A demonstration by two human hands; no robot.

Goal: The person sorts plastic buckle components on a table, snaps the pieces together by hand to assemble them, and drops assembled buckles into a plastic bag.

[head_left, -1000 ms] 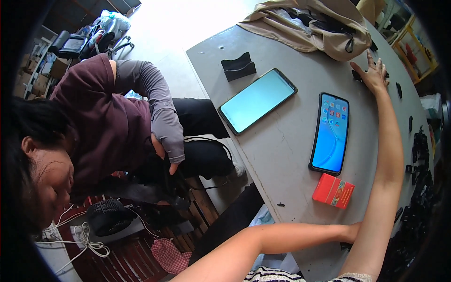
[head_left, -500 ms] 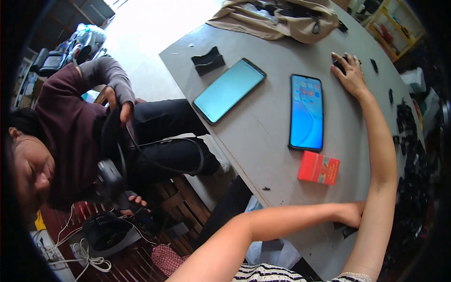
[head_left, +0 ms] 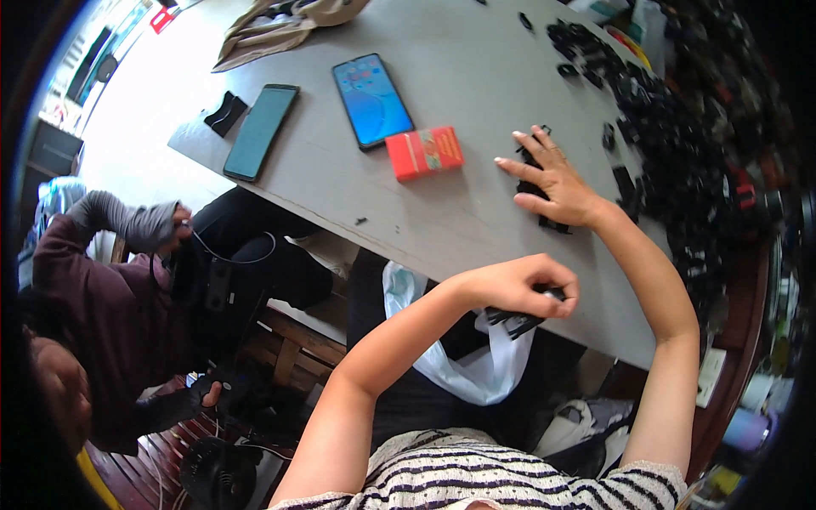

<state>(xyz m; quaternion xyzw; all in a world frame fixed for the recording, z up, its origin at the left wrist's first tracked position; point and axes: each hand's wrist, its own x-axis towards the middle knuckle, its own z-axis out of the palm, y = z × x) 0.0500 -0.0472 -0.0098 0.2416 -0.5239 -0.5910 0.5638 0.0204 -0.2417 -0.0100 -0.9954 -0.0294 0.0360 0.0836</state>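
Note:
My left hand (head_left: 529,285) is curled at the table's near edge, above a pale plastic bag (head_left: 501,374). Small black plastic pieces (head_left: 515,324) stick out from beneath its fingers; their exact kind cannot be made out. Farther up the table, my right hand (head_left: 557,185) lies with fingers spread over more small black pieces (head_left: 530,189), covering part of them. To its right a large heap of similar black pieces (head_left: 680,170) runs along the table's side.
A red box (head_left: 425,153) touches a phone with a lit blue screen (head_left: 372,100). Left of them lie a second phone (head_left: 262,132) and a black stand (head_left: 225,114). A tan cloth (head_left: 285,32) sits at the back. Another person (head_left: 110,297) sits at left with a cable.
The view has swung right and down. My right hand has come nearer, over black pieces; my left hand now shows at the table edge with black pieces in it.

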